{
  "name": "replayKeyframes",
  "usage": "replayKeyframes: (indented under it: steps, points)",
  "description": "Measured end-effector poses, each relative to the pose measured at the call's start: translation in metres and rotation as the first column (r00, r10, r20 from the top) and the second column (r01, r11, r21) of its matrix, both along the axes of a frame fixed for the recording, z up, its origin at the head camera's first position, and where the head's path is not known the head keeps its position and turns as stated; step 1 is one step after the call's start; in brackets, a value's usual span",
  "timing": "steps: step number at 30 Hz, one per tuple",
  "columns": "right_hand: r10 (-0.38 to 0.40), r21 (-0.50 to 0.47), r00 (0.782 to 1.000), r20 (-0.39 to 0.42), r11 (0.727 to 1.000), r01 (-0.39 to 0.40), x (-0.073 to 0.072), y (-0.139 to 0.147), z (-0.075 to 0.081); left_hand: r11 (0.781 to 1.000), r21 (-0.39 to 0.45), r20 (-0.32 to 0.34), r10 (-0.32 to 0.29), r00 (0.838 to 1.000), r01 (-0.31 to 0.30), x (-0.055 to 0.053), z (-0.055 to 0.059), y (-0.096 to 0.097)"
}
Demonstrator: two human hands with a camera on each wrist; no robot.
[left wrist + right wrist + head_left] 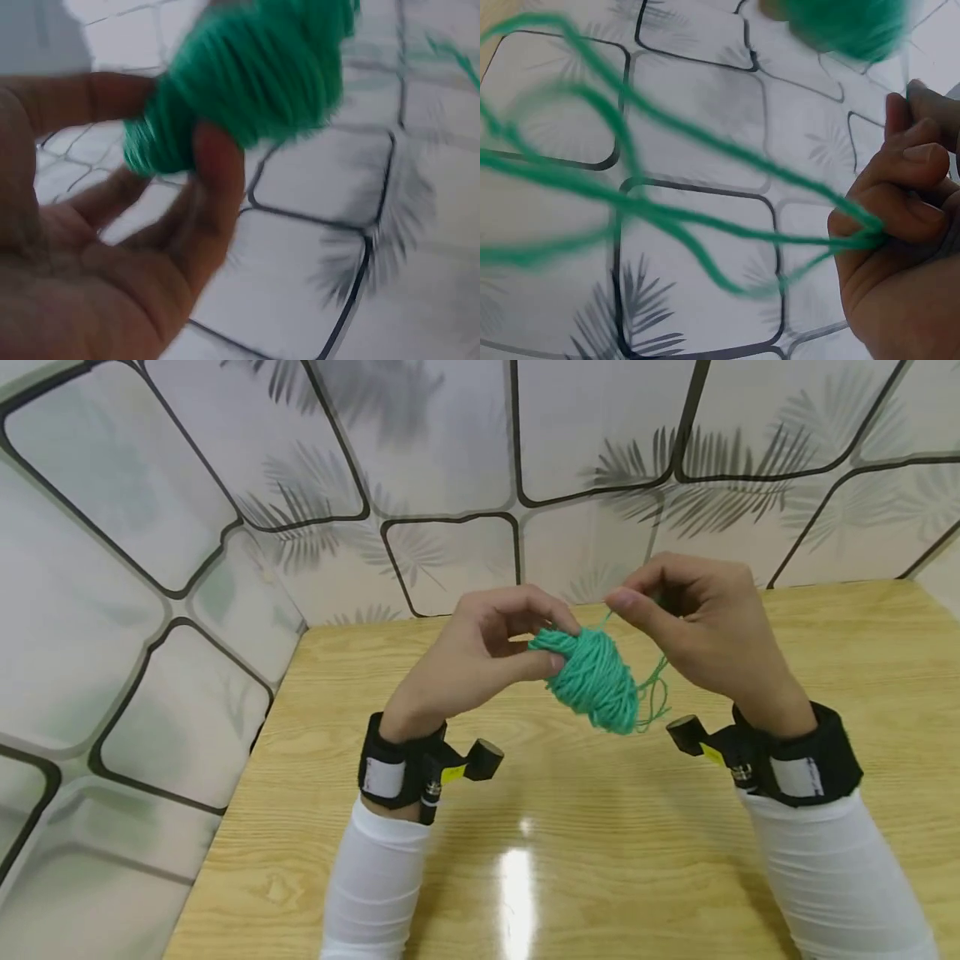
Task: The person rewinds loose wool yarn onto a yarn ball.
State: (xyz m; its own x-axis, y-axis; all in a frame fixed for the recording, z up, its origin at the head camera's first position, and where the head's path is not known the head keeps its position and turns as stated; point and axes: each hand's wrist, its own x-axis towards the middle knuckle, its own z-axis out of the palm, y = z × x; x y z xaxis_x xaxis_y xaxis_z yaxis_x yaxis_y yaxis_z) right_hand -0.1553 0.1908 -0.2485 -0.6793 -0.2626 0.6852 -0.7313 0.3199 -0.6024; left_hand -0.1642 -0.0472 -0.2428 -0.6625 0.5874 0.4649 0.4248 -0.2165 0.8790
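Observation:
A green ball of yarn [597,681], wound in thick strands, is held up above the table. My left hand [491,647] pinches its left end between thumb and fingers; the left wrist view shows the yarn ball [255,79] blurred. To its right, my right hand [701,622] pinches a strand that runs to the top of the ball. Loose yarn loops [654,700] hang between the right hand and the ball. In the right wrist view, several loose strands [705,217] run out from the curled lower fingers of the right hand [907,217].
Below the hands spreads a light wood-grain table [600,860]. Behind it and on the left stands a pale wall [450,435] with dark outlined stone shapes and leaf prints. Both wrists wear black straps [401,768] with small cameras.

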Motion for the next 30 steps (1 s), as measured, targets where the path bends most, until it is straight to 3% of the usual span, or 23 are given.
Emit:
replayKeyframes:
  steps: [1,3,5,6,7,8,10,11,12,13,14,16,17,18,19,21,22,24,26,27,29,30]
  points:
    - [0.026,0.001,1.0,0.003,1.0,-0.026,-0.002,0.0,-0.002,0.995,0.081,0.055,-0.062,0.997,0.058,0.001,0.002,0.0]
    - [0.063,0.034,0.998,0.007,0.997,-0.063,-0.004,-0.003,-0.004,0.963,0.263,0.105,-0.094,0.99,0.063,0.0,0.002,0.002]
    - [0.104,0.101,0.995,0.01,0.989,-0.104,-0.002,-0.008,-0.005,0.911,0.41,0.102,-0.004,0.995,-0.038,-0.001,0.001,0.007]
    - [0.118,0.144,0.993,0.011,0.982,-0.119,0.001,-0.01,-0.003,0.888,0.447,0.086,0.081,0.993,-0.112,-0.002,0.001,0.01]
    - [0.123,0.189,0.992,0.002,0.975,-0.121,0.003,-0.012,-0.002,0.872,0.45,0.052,0.191,0.98,-0.194,-0.002,-0.001,0.012]
    - [0.121,0.216,0.993,-0.006,0.969,-0.117,0.007,-0.013,0.0,0.859,0.429,0.001,0.308,0.951,-0.278,-0.003,-0.002,0.014]
    - [0.132,0.227,0.991,-0.022,0.966,-0.123,0.012,-0.013,0.003,0.836,0.351,-0.122,0.489,0.864,-0.423,-0.005,-0.005,0.015]
    - [0.125,0.204,0.992,-0.032,0.972,-0.116,0.013,-0.012,0.004,0.83,0.299,-0.176,0.534,0.827,-0.471,-0.005,-0.005,0.014]
    - [0.104,0.166,0.993,-0.047,0.982,-0.095,0.014,-0.011,0.005,0.839,0.243,-0.216,0.537,0.816,-0.488,-0.004,-0.006,0.013]
    - [0.076,0.121,0.995,-0.061,0.99,-0.068,0.014,-0.009,0.006,0.865,0.184,-0.229,0.5,0.835,-0.468,-0.004,-0.005,0.01]
    - [0.043,0.072,0.997,-0.071,0.997,-0.038,0.013,-0.008,0.006,0.899,0.127,-0.217,0.437,0.873,-0.418,-0.003,-0.005,0.008]
    - [-0.013,-0.016,0.997,-0.07,1.0,0.012,0.01,-0.005,0.005,0.969,0.059,-0.127,0.244,0.961,-0.238,-0.002,-0.003,0.002]
    - [-0.032,-0.046,0.998,-0.062,0.999,0.03,0.008,-0.004,0.004,0.989,0.063,-0.05,0.135,0.99,-0.132,-0.001,-0.002,-0.001]
    - [-0.033,-0.062,0.998,-0.048,0.998,0.03,0.006,-0.004,0.003,0.994,0.105,0.038,0.025,0.999,-0.029,-0.001,-0.001,-0.003]
    - [-0.016,-0.058,0.999,-0.037,0.998,0.014,0.004,-0.003,0.002,0.985,0.168,0.111,-0.064,0.992,0.045,0.0,0.0,-0.004]
    - [0.027,-0.021,1.0,-0.009,0.999,-0.027,0.001,-0.004,-0.001,0.944,0.317,0.202,-0.164,0.965,0.094,0.0,0.001,-0.002]
    - [0.054,0.01,0.999,0.001,0.999,-0.054,0.001,-0.005,-0.002,0.92,0.387,0.228,-0.163,0.96,0.064,0.0,0.001,-0.001]
    - [0.112,0.079,0.994,0.017,0.99,-0.113,0.001,-0.008,-0.002,0.877,0.477,0.242,-0.072,0.968,-0.055,-0.001,0.0,0.004]
    - [0.145,0.141,0.989,0.014,0.979,-0.145,0.004,-0.01,-0.001,0.861,0.466,0.187,0.131,0.974,-0.205,-0.003,-0.001,0.009]
    - [0.156,0.164,0.988,0.011,0.974,-0.156,0.005,-0.011,0.0,0.856,0.436,0.142,0.24,0.96,-0.278,-0.004,-0.002,0.011]
    - [0.173,0.174,0.985,0.001,0.97,-0.17,0.009,-0.01,0.003,0.846,0.327,0.025,0.437,0.899,-0.42,-0.005,-0.004,0.014]
    - [0.168,0.161,0.986,-0.011,0.973,-0.165,0.011,-0.009,0.005,0.843,0.256,-0.04,0.499,0.866,-0.474,-0.005,-0.005,0.014]
